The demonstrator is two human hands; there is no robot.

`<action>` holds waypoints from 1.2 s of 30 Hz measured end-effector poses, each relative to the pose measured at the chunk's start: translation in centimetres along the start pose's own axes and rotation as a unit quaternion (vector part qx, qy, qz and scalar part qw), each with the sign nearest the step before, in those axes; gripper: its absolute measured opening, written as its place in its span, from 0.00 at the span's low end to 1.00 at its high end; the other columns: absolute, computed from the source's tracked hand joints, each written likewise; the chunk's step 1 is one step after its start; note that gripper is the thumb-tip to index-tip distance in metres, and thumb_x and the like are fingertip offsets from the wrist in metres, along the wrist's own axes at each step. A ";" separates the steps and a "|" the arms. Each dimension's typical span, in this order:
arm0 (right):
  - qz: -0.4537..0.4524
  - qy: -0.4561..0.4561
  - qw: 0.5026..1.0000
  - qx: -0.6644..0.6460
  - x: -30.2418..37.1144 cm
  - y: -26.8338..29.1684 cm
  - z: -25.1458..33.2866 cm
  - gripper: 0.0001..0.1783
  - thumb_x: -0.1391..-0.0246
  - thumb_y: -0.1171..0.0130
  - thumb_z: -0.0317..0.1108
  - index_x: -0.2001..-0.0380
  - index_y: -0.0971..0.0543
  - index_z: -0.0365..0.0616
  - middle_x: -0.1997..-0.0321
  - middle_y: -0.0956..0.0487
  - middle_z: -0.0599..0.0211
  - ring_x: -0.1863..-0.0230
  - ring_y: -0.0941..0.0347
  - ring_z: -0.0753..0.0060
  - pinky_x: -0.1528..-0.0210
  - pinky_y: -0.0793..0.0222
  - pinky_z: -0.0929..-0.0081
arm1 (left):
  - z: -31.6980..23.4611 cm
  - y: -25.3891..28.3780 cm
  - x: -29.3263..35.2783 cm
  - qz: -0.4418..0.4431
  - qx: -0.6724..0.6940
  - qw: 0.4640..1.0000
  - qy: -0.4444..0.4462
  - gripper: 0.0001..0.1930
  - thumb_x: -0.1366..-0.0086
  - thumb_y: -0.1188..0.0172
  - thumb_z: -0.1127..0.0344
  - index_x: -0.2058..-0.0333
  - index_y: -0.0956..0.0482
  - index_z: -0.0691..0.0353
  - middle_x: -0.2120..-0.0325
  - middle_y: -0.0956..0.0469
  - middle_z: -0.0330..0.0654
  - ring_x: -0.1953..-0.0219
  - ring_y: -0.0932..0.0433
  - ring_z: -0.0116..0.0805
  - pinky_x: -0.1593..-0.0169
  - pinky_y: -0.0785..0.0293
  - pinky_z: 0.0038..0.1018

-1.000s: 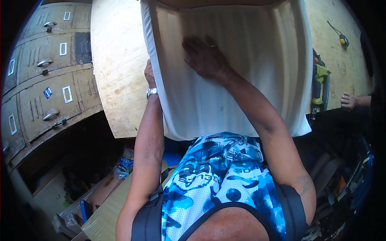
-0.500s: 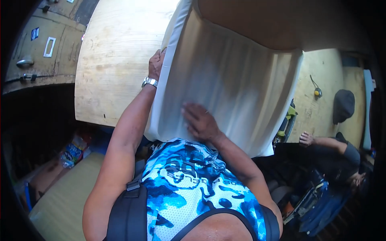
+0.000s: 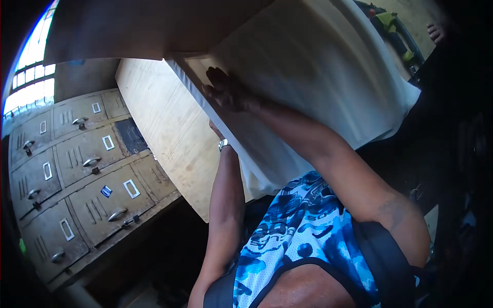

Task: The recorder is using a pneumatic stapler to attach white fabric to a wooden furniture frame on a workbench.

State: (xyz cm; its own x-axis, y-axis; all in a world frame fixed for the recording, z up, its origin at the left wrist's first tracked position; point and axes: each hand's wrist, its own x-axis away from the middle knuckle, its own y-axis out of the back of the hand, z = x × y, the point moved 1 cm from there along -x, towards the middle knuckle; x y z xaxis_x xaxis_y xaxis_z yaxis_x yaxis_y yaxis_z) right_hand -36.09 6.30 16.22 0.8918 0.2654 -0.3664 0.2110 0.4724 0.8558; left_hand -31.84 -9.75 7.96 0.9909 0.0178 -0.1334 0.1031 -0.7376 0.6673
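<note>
A large box-like piece lined with white cloth point(image 3: 308, 66) stands tilted on the wooden tabletop point(image 3: 164, 118) in front of me, with a brown panel point(image 3: 118, 31) across its far side. Inside it, my right hand point(image 3: 226, 92) lies against the cloth near the left inner corner, fingers spread and holding nothing. My left hand point(image 3: 216, 129), below a silver wristwatch point(image 3: 224, 144) on that arm, is at the outer face of the piece's left side. Its fingers are mostly hidden behind the cloth-covered edge.
Worn metal lockers point(image 3: 92, 169) with handles and padlocks stand at the left, under a bright barred window point(image 3: 33, 82). At the far right are a dark tool holder with yellow-green items point(image 3: 390, 25) and another person's hand point(image 3: 435, 33).
My view has swung left, bringing more lockers and the window in. My right hand has moved from the near part of the lining up to its far left corner.
</note>
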 end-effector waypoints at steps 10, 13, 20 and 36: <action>0.042 -0.008 0.963 -0.265 10.9 4.9 4.9 0.38 0.32 0.67 0.53 0.29 0.50 0.35 0.25 0.51 0.43 0.24 0.55 0.44 0.26 0.59 0.46 | 0.6 1.4 2.8 -0.068 0.062 0.993 0.076 0.08 0.32 0.45 0.66 0.68 0.24 0.64 0.78 0.23 0.36 0.75 0.27 0.24 0.75 0.31 0.24; 0.095 0.016 0.958 -0.271 15.1 7.2 4.5 0.40 0.32 0.66 0.55 0.29 0.51 0.35 0.25 0.51 0.43 0.24 0.56 0.44 0.25 0.61 0.51 | -1.5 0.8 2.2 -0.089 0.248 0.957 0.125 0.07 0.31 0.46 0.66 0.66 0.23 0.63 0.75 0.22 0.35 0.74 0.27 0.21 0.74 0.31 0.22; 0.043 -0.084 0.961 -0.259 19.3 21.1 -3.2 0.27 0.33 0.54 0.47 0.41 0.29 0.38 0.42 0.24 0.48 0.40 0.30 0.45 0.38 0.34 0.57 | 1.3 1.3 2.4 -0.079 0.496 0.849 0.163 0.08 0.27 0.51 0.67 0.63 0.23 0.60 0.74 0.22 0.35 0.76 0.23 0.24 0.77 0.27 0.18; 0.144 -0.364 0.884 0.256 20.2 20.4 -27.9 0.38 0.44 0.43 0.62 0.44 0.26 0.39 0.49 0.25 0.43 0.48 0.28 0.40 0.45 0.32 0.51 | 3.4 9.8 5.0 -0.041 0.028 0.970 0.240 0.25 0.29 0.56 0.45 0.58 0.24 0.63 0.64 0.20 0.59 0.59 0.22 0.59 0.57 0.26 0.45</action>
State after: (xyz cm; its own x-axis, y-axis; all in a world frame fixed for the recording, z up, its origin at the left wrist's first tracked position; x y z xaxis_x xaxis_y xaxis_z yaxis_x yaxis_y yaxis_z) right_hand -24.91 44.75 16.05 0.9195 -0.3874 0.0662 -0.0794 -0.0180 0.9967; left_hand -26.17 -19.18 11.39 0.9070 0.3805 0.1804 0.1925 -0.7556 0.6261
